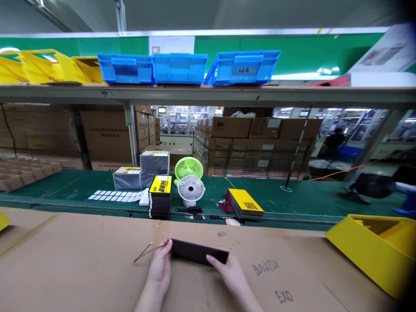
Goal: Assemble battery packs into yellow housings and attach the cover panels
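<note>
A flat black rectangular panel (195,252) is held between both hands above the brown cardboard work surface (107,260). My left hand (160,268) grips its left end, with the thumb at the edge. Thin red and dark wires (146,252) run out to the left from that hand and end in a small white connector. My right hand (230,272) is closed on the panel's right end, its thumb resting on the front face. The fingers behind the panel are hidden.
Behind the cardboard stand a black-and-yellow stack (160,203), a white fan (191,190), a green fan (188,168) and yellow-topped cards (246,201). A yellow bin (367,247) is at right. Blue bins (179,68) line the shelf above.
</note>
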Tool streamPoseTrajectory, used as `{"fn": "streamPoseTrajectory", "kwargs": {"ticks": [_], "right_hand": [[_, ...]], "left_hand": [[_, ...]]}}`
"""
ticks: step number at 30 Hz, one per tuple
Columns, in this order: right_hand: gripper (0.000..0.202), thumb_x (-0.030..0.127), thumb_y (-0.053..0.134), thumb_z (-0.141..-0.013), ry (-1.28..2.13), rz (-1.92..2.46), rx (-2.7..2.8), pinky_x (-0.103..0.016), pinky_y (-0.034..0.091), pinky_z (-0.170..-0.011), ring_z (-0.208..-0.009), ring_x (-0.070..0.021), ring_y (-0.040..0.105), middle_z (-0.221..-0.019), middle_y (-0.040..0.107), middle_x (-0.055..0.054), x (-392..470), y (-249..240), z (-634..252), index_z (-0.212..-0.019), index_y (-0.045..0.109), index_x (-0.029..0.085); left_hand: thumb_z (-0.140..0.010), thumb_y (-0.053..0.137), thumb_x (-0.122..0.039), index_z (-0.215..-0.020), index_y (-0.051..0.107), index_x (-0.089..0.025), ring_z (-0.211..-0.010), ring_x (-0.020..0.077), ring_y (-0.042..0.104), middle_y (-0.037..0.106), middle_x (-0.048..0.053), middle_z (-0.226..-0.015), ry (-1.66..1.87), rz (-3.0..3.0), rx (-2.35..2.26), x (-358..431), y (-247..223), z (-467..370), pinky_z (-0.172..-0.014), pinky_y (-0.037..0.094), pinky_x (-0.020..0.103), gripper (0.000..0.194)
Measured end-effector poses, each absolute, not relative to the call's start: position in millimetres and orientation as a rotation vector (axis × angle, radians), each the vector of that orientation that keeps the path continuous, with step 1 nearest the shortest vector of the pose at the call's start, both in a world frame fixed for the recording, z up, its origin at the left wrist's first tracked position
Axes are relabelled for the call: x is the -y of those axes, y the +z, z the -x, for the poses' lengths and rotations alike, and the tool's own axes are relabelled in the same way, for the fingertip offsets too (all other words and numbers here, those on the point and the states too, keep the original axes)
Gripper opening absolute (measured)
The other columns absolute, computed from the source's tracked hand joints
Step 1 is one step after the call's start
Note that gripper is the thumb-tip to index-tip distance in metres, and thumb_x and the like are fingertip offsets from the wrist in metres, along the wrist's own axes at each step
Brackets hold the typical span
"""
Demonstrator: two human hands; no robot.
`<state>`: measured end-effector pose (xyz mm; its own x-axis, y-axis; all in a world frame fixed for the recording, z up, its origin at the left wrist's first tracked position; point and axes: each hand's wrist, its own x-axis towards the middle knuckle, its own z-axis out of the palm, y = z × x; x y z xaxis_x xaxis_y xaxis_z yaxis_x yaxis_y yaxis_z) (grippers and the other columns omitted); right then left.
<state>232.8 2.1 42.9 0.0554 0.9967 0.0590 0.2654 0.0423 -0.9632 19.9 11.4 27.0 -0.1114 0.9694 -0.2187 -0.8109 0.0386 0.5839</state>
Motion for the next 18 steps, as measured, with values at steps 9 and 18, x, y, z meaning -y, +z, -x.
{"fn": "streamPoseTrajectory", "kwargs": {"ticks": [9,18], "right_hand": [[0.034,0.040,0.066,-0.064,0.976,1.391,1.361,-0.038,0.046,-0.087,-0.093,-0.0289,0.063,-0.091,0.071,-0.008,-2.2,43.3,-233.0,-0.088,0.067,0.016],[0.034,0.041,0.064,-0.066,0.966,1.410,1.381,-0.037,0.046,-0.087,-0.094,-0.0282,0.063,-0.092,0.071,-0.008,-2.3,42.4,-233.5,-0.088,0.066,0.016]], "left_hand": [[-0.069,0.069,-0.014,-0.081,0.067,-0.015,-0.081,0.0130,0.063,0.069,0.004,-0.086,1.546,-0.290,-0.681,-11.7,25.9,-19.9,-0.078,0.046,0.023,0.012],[-0.071,0.067,-0.012,-0.080,0.067,-0.015,-0.081,0.0119,0.063,0.069,0.003,-0.085,1.544,-0.276,-0.674,-12.1,26.0,-20.3,-0.078,0.046,0.022,0.009]]}}
